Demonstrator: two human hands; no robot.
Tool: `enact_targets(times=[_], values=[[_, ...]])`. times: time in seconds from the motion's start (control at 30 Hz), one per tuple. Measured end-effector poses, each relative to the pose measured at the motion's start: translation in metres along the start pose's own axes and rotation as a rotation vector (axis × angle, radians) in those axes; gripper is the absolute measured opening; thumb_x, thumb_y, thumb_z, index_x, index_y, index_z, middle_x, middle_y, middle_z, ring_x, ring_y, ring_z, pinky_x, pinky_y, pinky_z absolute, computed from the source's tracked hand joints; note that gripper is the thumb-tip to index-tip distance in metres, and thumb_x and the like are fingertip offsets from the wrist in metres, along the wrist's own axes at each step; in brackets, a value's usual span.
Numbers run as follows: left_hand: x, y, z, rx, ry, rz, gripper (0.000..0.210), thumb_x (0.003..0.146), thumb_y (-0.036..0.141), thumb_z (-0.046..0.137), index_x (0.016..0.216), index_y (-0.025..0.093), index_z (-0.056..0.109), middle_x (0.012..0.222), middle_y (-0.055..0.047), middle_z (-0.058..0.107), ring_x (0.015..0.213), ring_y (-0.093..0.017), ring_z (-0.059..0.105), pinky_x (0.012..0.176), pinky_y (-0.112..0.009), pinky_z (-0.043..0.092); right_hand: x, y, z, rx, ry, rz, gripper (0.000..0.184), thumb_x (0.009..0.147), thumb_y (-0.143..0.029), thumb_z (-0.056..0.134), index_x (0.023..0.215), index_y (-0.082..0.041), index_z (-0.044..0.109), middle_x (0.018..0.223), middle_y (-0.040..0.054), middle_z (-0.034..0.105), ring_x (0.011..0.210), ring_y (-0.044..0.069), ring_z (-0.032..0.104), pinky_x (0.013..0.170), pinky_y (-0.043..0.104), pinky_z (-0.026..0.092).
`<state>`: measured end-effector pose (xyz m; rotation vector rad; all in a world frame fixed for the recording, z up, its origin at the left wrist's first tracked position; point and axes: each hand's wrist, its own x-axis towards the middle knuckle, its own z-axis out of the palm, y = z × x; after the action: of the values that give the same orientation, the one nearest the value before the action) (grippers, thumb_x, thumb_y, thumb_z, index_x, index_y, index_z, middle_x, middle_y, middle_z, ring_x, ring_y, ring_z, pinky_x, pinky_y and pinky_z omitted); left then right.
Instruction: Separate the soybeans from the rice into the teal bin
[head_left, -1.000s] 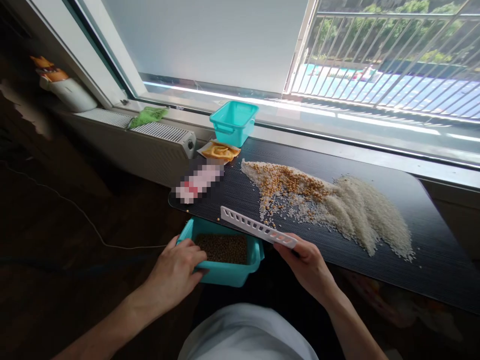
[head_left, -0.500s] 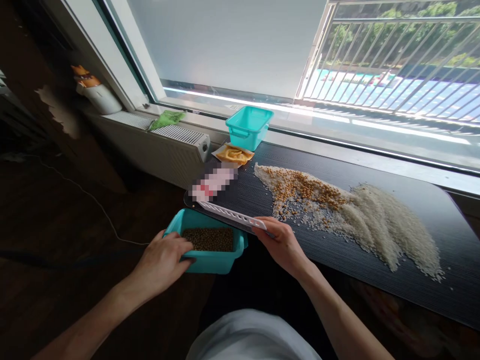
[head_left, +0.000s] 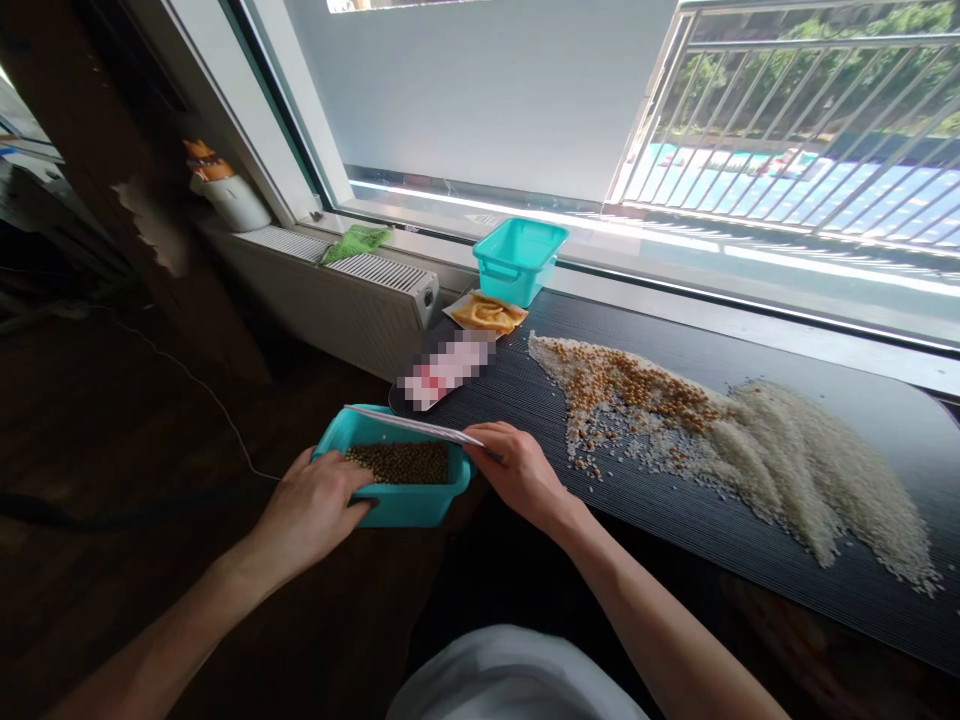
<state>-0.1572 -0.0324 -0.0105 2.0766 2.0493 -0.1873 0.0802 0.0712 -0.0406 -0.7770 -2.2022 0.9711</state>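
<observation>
My left hand point(head_left: 322, 495) grips the near left rim of a turquoise plastic bin point(head_left: 411, 510), held off the table's edge. Inside lies a layer of small brownish beans point(head_left: 405, 463). With my right hand point(head_left: 517, 460) I hold one end of a thin white plastic strip point(head_left: 409, 422), shown nearly edge-on. The strip spans the bin's opening, close to its far rim; whether it touches the rim I cannot tell. On the dark table point(head_left: 510, 400) to the right spread yellow beans point(head_left: 637, 385) mixed with white rice, joined to a larger pile of rice point(head_left: 825, 460).
A second turquoise bin point(head_left: 521, 262) stands by the window, beside an open packet with something yellow point(head_left: 491, 315). A blurred pink-and-white item point(head_left: 446, 370) lies at the table's left end. Left is a radiator point(head_left: 352, 300) bearing a green cloth point(head_left: 357, 243) and a white pot point(head_left: 236, 198).
My right hand has moved left, carrying the white strip from the table's edge to over the bin. The strip has turned from showing its slots to nearly edge-on.
</observation>
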Motion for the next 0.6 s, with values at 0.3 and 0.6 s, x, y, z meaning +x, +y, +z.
enact_targets(times=[0.3,0.6], values=[[-0.016,0.049,0.003,-0.016,-0.137,0.118,0.015,0.08,0.011,0.057,0.077,0.021,0.069,0.087,-0.004,0.073,0.097,-0.027,0.064,0.099,-0.05,0.034,-0.116,-0.017,-0.051,-0.06,0.23,0.087,0.025,0.094,-0.02,0.055,0.109,-0.024,0.074,0.104,0.0084,0.075,0.092,0.02,0.071,0.08,0.03,0.058],[-0.003,0.115,0.017,-0.158,-0.219,0.308,0.01,0.08,0.014,0.061,0.072,0.02,0.065,0.084,-0.003,0.072,0.095,-0.023,0.062,0.102,-0.047,0.033,-0.191,-0.007,-0.057,-0.156,0.436,0.119,0.032,0.092,-0.017,0.056,0.118,-0.028,0.071,0.106,0.0082,0.075,0.094,0.022,0.072,0.078,0.032,0.062]])
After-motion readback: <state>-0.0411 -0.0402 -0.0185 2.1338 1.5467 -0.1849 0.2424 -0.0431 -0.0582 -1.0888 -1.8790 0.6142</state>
